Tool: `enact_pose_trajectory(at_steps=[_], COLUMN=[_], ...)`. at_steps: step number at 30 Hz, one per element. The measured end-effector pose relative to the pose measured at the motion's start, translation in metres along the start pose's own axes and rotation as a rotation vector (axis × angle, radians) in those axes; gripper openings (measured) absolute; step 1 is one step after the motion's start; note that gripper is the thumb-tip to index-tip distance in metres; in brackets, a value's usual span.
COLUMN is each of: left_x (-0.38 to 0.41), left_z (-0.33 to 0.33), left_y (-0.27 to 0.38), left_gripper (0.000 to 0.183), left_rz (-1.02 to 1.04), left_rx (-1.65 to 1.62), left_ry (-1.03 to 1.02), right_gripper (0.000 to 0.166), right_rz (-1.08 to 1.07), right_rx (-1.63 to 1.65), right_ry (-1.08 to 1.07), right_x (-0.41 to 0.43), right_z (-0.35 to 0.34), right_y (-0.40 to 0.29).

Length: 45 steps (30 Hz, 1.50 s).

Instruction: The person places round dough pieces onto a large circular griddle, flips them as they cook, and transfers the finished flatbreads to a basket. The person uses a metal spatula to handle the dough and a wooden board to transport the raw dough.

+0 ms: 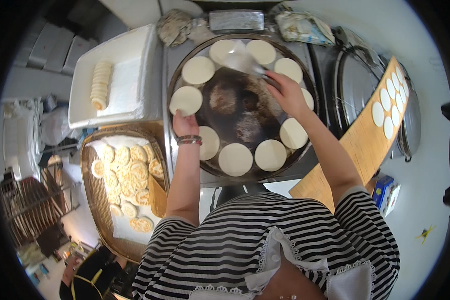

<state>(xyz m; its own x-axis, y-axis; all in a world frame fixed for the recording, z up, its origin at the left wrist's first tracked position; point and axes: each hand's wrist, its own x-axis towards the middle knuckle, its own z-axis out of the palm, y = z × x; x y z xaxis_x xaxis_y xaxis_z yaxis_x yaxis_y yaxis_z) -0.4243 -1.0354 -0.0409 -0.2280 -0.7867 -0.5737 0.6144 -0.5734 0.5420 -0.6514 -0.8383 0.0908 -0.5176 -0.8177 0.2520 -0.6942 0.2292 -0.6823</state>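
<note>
My right hand [290, 92] grips the dark handle of a broad metal spatula [243, 62]. Its blurred blade is over the top part of a round griddle [243, 174], overlapping a pale flat dough disc [221, 52]. At the griddle's left side, the fingertips of my left hand [185, 123] touch the lower edge of another dough disc [186, 100]; whether they pinch it is unclear. Several more dough discs [235, 159] form a ring along the rim, around the dark, flour-dusted middle. My right forearm partly hides the discs on the right.
Left of the griddle stand a white bin [131, 75] with a row of round cakes [100, 84] and a woven tray [93, 202] of browned cakes [127, 176]. At right, a wooden board [354, 150] bears dough discs [385, 99]. Another person [93, 273] is at lower left.
</note>
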Motion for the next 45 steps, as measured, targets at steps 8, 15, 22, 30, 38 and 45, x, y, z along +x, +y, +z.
enact_pose_trajectory(at_steps=[8, 15, 22, 30, 38, 45], left_x=[-0.013, -0.079, -0.16, -0.113, -0.088, -0.077], left_z=[-0.018, 0.038, 0.096, 0.08, 0.031, 0.01], left_y=[0.038, -0.032, -0.105, -0.081, -0.068, -0.057], left_gripper=[0.016, 0.035, 0.033, 0.028, 0.024, 0.017], left_rz=[-0.214, -0.037, -0.422, -0.524, -0.35, -0.118], left_rx=[0.361, 0.616, 0.768, 0.813, 1.093, 1.339], left_ry=[-0.2, -0.272, -0.876, -0.848, -0.603, -0.576], right_gripper=[0.036, 0.036, 0.032, 0.025, 0.027, 0.035], right_rz=[0.874, 0.926, 0.361, 0.053, 0.322, 0.981], right_rx=[-0.157, -0.321, -0.279, -0.204, -0.157, 0.112], right_ry=[0.653, 0.747, 0.569, -0.424, -0.425, 0.676], right_x=[-0.267, -0.234, -0.216, -0.14, -0.154, -0.304], right_z=[-0.147, -0.216, -0.177, -0.132, -0.095, -0.173], right_y=[0.112, 0.188, 0.123, -0.02, 0.001, 0.091])
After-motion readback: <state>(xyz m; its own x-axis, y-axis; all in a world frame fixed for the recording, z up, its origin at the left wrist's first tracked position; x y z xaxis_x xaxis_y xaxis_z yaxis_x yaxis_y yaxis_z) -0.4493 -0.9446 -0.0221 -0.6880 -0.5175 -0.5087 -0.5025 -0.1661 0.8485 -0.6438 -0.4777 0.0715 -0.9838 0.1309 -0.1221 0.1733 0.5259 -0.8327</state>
